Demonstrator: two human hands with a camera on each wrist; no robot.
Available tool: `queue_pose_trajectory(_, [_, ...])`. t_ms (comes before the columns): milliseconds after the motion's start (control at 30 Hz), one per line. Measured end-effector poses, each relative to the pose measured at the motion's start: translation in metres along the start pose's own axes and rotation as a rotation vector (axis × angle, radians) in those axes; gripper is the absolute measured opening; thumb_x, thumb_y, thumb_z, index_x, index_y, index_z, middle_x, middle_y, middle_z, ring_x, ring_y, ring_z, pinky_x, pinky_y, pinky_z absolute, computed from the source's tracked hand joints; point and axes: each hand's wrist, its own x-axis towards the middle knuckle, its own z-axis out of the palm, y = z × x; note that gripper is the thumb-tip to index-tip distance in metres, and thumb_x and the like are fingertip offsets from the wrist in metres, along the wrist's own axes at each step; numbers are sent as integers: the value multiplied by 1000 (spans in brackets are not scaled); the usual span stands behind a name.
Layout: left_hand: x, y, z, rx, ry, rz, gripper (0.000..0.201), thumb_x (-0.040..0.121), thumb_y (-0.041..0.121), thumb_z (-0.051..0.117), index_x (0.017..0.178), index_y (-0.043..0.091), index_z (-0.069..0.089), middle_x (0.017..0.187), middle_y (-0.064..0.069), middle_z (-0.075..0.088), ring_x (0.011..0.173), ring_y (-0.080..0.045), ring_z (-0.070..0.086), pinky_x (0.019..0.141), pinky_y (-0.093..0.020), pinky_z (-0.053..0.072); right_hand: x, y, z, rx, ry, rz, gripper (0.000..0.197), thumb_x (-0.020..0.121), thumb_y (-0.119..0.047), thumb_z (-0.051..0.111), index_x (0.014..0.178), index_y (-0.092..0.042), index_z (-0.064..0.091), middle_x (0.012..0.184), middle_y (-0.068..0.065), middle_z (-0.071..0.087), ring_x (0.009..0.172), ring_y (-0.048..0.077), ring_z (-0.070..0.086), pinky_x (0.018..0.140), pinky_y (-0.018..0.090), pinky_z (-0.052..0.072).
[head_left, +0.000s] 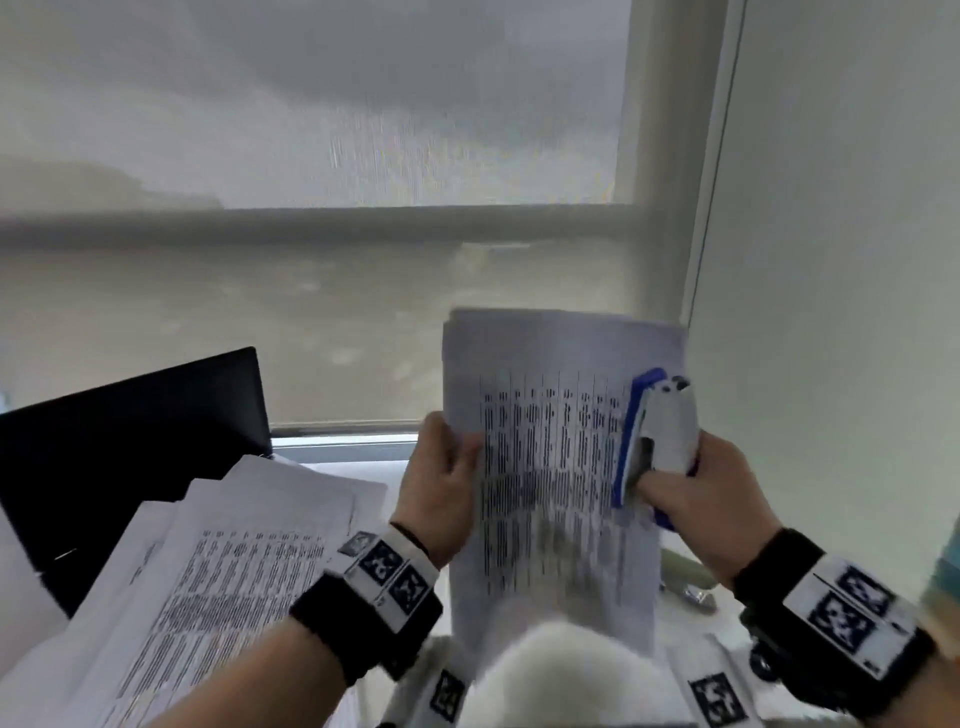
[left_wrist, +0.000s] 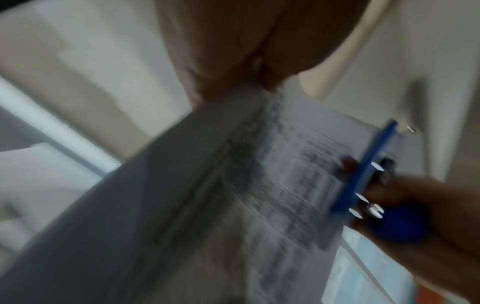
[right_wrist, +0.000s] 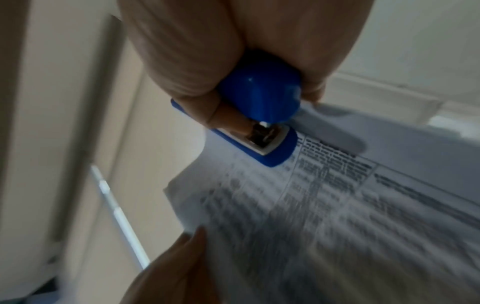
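My left hand (head_left: 441, 478) pinches the left edge of a thin stack of printed sheets (head_left: 550, 467), held upright in the air in front of a window. My right hand (head_left: 696, 493) grips a blue and white stapler (head_left: 654, 436) at the stack's right edge, with the blue base lying on the printed side. The right wrist view shows the stapler (right_wrist: 259, 115) in my fingers, its blue base against the sheets (right_wrist: 337, 216). In the blurred left wrist view the stapler (left_wrist: 363, 170) sits at the far edge of the sheets (left_wrist: 285, 185).
A spread pile of printed papers (head_left: 208, 587) lies at the lower left, partly over a dark open laptop (head_left: 130, 447). A window with a drawn blind (head_left: 311, 156) fills the back, with a white wall (head_left: 831, 260) on the right. Small objects sit on the desk by my right wrist.
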Motion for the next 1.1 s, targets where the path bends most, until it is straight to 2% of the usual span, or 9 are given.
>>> queue_pose_trajectory(67, [-12,18,6,47,57,83,10,100,11,47,104,18,41,96,-1,61,81,-6,59,71,-24,50,-12,-9,7,25,-21,-55,21,70,1,63,67,-9,44,48,-7,41,38,6,36,39,17,32])
queue_pose_trajectory(200, [-31,13,10,90,51,53,22,98,7,50,115,12,38,93,13,50,77,12,53,71,-27,43,-30,-1,16,0,-28,1,28,78,5,63,87,-17,50,74,6,48,49,12,43,39,14,34])
queue_pose_trajectory(267, [-29,6,7,48,79,-9,27,96,5,55,115,12,37,92,9,53,77,8,54,63,-18,45,-32,7,17,6,-15,62,35,77,7,63,95,-20,49,81,10,52,53,13,47,39,12,36])
queue_pose_trajectory(367, [-26,4,3,-35,104,-61,28,95,2,56,113,13,37,92,7,58,79,-1,57,61,-10,47,-31,12,15,-32,-6,75,37,76,7,63,93,-23,49,83,11,53,55,14,48,41,14,37])
queue_pose_trajectory(533, [-23,4,4,83,46,-12,13,100,9,48,112,12,45,97,10,58,90,-10,58,77,-27,45,-28,4,17,-81,-47,34,27,76,7,61,96,-8,50,77,12,49,51,16,44,39,14,36])
queue_pose_trajectory(833, [-17,-1,-6,160,-3,-8,16,99,7,48,113,14,48,98,10,59,93,-10,56,81,-26,42,-24,0,18,-112,-84,4,34,75,17,54,84,-16,49,62,5,44,40,2,44,36,12,33])
queue_pose_trajectory(900, [-16,0,-9,175,-7,0,17,99,5,47,113,13,49,97,11,59,93,-8,57,79,-22,42,-16,5,16,-133,-32,1,30,76,10,58,76,-18,47,67,6,45,51,11,46,38,15,33])
queue_pose_trajectory(1000, [-14,-1,-12,191,-18,-5,16,98,2,47,109,14,51,91,13,60,83,4,54,67,-8,40,-1,14,13,-251,111,-3,22,72,-11,62,73,-29,49,100,8,48,87,28,50,58,25,39])
queue_pose_trajectory(1100, [-13,-1,-14,208,-33,-9,19,96,0,44,109,11,54,92,0,64,82,-12,57,64,-16,44,14,0,6,-246,284,-120,24,80,-15,69,94,-24,52,117,8,43,101,24,46,77,29,42])
